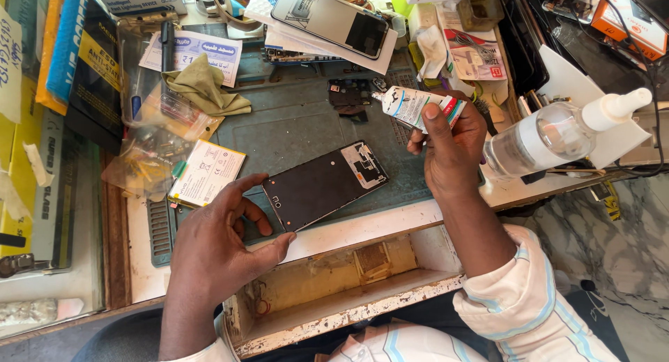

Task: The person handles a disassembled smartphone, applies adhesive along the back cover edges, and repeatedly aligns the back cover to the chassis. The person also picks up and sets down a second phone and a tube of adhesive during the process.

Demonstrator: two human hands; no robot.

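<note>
Left hand (pixel 223 240) rested at the front edge of the bench (pixel 362 226), fingers spread and lightly curled, thumb and forefinger bracketing the near corner of an opened phone (pixel 324 184), touching its lower-left end. Phone lay face down and slantwise on a grey-green work mat (pixel 293 121) near the bench's front edge, dark inner back showing, bare circuit parts exposed at its far right end. Just to its left, a flat white battery (pixel 208 172), partly over a crumpled clear plastic bag (pixel 143 163). Right hand (pixel 449 149) was raised over the right side of the mat, fingers pressed together around a white glue tube (pixel 417 105), forefinger laid along it, nozzle pointing left toward the middle of the bench. Right of that hand, a clear bottle (pixel 550 135) with a white spout lay on its side at the right edge. Toward the back edge: an olive cloth (pixel 205 87), a second phone (pixel 331 19) on papers. Below the front edge, an open wooden drawer (pixel 348 278).
</note>
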